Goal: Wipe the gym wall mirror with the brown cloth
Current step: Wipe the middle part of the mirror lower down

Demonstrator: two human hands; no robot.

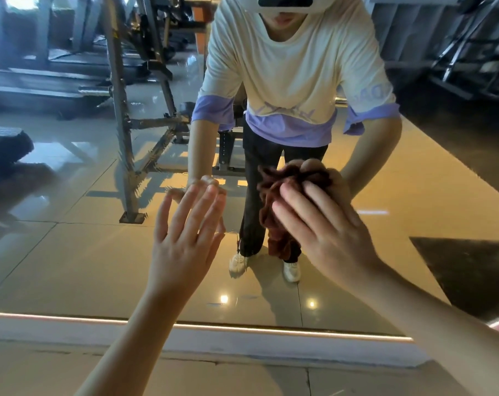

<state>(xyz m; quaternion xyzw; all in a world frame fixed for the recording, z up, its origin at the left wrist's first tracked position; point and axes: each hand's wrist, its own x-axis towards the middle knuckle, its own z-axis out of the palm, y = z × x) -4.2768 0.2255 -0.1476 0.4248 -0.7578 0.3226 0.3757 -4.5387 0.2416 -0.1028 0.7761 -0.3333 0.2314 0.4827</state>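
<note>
Head view: a large gym wall mirror (71, 252) fills the scene, its lower edge meeting a white sill (214, 345) above the near tiled floor (242, 378). The left hand (185, 232) lies flat against the glass, fingers straight and slightly spread, holding nothing. To its right, the right hand (322, 224) presses a bunched, fuzzy brown cloth (268, 195) onto the mirror, fingers laid nearly straight over it; the thumb is hidden. Part of the cloth hangs down below the fingertips. The glass reflects the person in a cream and purple t-shirt (294, 67), and, further left, a grey steel gym rack (119, 110).
</note>
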